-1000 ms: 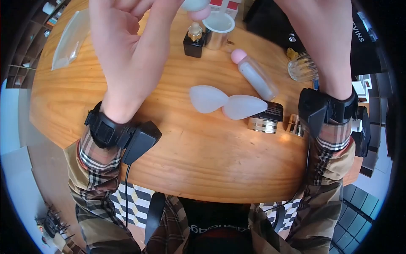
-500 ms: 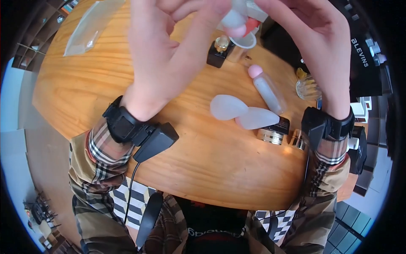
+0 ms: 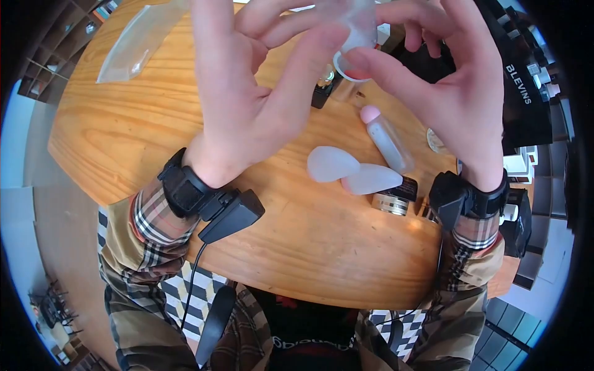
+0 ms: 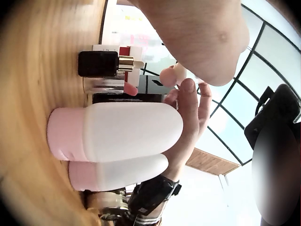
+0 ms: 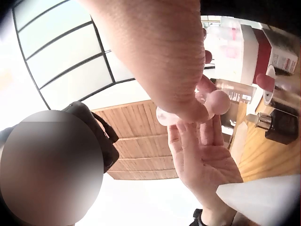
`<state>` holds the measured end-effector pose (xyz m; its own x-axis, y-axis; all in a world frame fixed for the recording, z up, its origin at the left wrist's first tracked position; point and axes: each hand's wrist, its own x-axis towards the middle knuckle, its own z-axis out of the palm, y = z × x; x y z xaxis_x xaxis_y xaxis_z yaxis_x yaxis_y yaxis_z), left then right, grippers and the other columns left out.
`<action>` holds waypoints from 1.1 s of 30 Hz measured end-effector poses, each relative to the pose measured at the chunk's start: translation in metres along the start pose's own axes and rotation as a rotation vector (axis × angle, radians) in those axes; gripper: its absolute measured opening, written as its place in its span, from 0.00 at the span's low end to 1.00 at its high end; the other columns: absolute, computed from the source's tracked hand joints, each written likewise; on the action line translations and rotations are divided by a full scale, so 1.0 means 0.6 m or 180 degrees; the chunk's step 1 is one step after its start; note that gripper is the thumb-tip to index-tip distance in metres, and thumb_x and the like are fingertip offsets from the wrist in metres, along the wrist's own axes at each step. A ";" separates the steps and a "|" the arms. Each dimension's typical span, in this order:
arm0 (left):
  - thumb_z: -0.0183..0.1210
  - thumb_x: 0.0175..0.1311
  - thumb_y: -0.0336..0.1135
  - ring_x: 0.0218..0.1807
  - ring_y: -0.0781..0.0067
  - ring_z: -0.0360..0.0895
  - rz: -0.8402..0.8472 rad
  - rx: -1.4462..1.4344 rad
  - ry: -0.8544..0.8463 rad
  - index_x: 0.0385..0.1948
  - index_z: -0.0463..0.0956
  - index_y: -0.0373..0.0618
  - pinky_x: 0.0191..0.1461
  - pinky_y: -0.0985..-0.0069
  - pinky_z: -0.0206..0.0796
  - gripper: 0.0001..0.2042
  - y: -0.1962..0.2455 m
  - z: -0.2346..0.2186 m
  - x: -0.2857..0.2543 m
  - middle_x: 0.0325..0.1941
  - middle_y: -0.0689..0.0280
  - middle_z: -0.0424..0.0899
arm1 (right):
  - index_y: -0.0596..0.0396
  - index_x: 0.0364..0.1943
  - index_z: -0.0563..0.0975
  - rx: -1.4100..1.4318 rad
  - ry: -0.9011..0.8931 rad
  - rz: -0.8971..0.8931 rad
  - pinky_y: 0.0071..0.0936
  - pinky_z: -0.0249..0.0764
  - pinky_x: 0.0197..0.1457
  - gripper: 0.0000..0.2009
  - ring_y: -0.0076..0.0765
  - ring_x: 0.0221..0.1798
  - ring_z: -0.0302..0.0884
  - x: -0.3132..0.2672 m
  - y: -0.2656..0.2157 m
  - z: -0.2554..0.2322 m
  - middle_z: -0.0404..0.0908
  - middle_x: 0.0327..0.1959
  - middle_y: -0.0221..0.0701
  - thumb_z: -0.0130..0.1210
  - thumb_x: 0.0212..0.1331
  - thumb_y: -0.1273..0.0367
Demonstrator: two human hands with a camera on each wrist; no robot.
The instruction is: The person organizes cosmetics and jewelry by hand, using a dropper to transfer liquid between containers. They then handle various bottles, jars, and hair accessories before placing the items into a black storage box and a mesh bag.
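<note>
Raised over the far part of the table, a translucent bottle [image 3: 360, 28] is between my two hands. My left hand [image 3: 247, 105] pinches it from the left, its thumb lying across the bottle. From the other side my right hand [image 3: 455, 86] grips it between thumb and fingers. In the right wrist view the round pink cap [image 5: 218, 102] shows beside the right thumb. Below the hands stand two frosted white squeeze bottles [image 4: 134, 132] on pink caps. A clear bottle with a pink ball cap [image 3: 385, 142] is beyond them.
A black dropper bottle [image 4: 98, 64] stands near a clear cup [image 3: 348, 89]. By my right wrist are a gold-banded jar [image 3: 391, 204] and a glass dish [image 3: 435, 141]. A black BLEVINS box [image 3: 526, 105] is at right, a clear zip pouch [image 3: 133, 52] at far left.
Both hands have come lower and nearer in the head view, with the bottle between them. The right hand has moved in closer to the left, its thumb now at the bottle's lower end.
</note>
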<state>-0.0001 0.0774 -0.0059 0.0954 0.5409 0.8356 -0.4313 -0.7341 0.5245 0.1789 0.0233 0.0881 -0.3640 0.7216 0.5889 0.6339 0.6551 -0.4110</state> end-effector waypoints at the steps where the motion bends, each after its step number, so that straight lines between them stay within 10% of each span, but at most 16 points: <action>1: 0.54 0.69 0.16 0.63 0.57 0.80 -0.0003 -0.0014 -0.0011 0.75 0.43 0.37 0.66 0.66 0.74 0.36 -0.001 0.002 0.001 0.60 0.45 0.79 | 0.56 0.57 0.73 -0.0353 0.0109 0.0220 0.17 0.60 0.33 0.30 0.13 0.30 0.64 0.003 -0.028 0.004 0.86 0.36 0.24 0.77 0.49 0.71; 5: 0.53 0.71 0.17 0.62 0.59 0.80 -0.0039 -0.0089 -0.0127 0.74 0.46 0.37 0.67 0.65 0.73 0.33 -0.009 -0.002 0.004 0.59 0.48 0.78 | 0.58 0.58 0.70 0.0258 0.0457 0.0025 0.17 0.61 0.34 0.32 0.13 0.30 0.64 -0.005 0.013 -0.015 0.84 0.35 0.23 0.75 0.49 0.73; 6: 0.53 0.71 0.17 0.60 0.61 0.81 -0.0132 -0.0146 0.0000 0.74 0.47 0.37 0.65 0.67 0.73 0.32 -0.014 -0.003 0.004 0.57 0.50 0.79 | 0.59 0.59 0.69 -0.0777 0.0690 -0.0578 0.17 0.62 0.37 0.32 0.13 0.32 0.66 -0.004 -0.009 -0.010 0.84 0.35 0.23 0.73 0.49 0.76; 9: 0.52 0.72 0.18 0.55 0.67 0.82 -0.0261 0.0750 0.0013 0.72 0.51 0.38 0.59 0.71 0.73 0.29 -0.027 -0.036 0.015 0.50 0.56 0.80 | 0.61 0.63 0.74 0.0740 0.0689 0.0307 0.26 0.81 0.45 0.21 0.26 0.40 0.82 -0.028 -0.002 -0.037 0.86 0.42 0.35 0.60 0.65 0.78; 17: 0.58 0.70 0.19 0.47 0.79 0.81 -0.0323 0.1506 0.0278 0.66 0.64 0.40 0.53 0.79 0.72 0.24 -0.066 -0.095 0.036 0.43 0.65 0.81 | 0.57 0.65 0.71 -0.0330 0.0861 0.0584 0.17 0.64 0.39 0.31 0.16 0.33 0.68 -0.076 0.027 -0.079 0.87 0.41 0.26 0.70 0.55 0.72; 26: 0.60 0.70 0.20 0.40 0.82 0.82 -0.1538 0.0878 0.0634 0.62 0.68 0.41 0.45 0.83 0.73 0.20 -0.085 -0.109 0.082 0.41 0.67 0.83 | 0.61 0.68 0.66 0.0298 0.0971 0.0943 0.26 0.75 0.56 0.33 0.27 0.48 0.80 -0.128 0.081 -0.068 0.82 0.47 0.34 0.68 0.58 0.76; 28: 0.58 0.72 0.22 0.30 0.88 0.77 -0.0789 0.0903 0.0583 0.60 0.69 0.42 0.31 0.87 0.67 0.17 -0.103 -0.117 0.077 0.34 0.70 0.81 | 0.61 0.67 0.67 0.0226 0.0905 0.0913 0.27 0.77 0.58 0.32 0.28 0.50 0.81 -0.138 0.084 -0.063 0.81 0.49 0.34 0.67 0.58 0.79; 33: 0.53 0.79 0.33 0.17 0.92 0.60 -0.0917 0.1140 0.0457 0.51 0.75 0.44 0.19 0.86 0.46 0.07 -0.024 -0.060 0.068 0.18 0.79 0.68 | 0.59 0.67 0.67 0.0431 0.0788 0.0668 0.23 0.80 0.51 0.34 0.27 0.48 0.83 -0.212 0.093 -0.089 0.83 0.47 0.35 0.69 0.55 0.80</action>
<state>-0.0222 0.1248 0.0148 0.0298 0.7759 0.6302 -0.0669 -0.6275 0.7758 0.2970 -0.0436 0.0275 -0.0483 0.7785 0.6258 0.5751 0.5339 -0.6198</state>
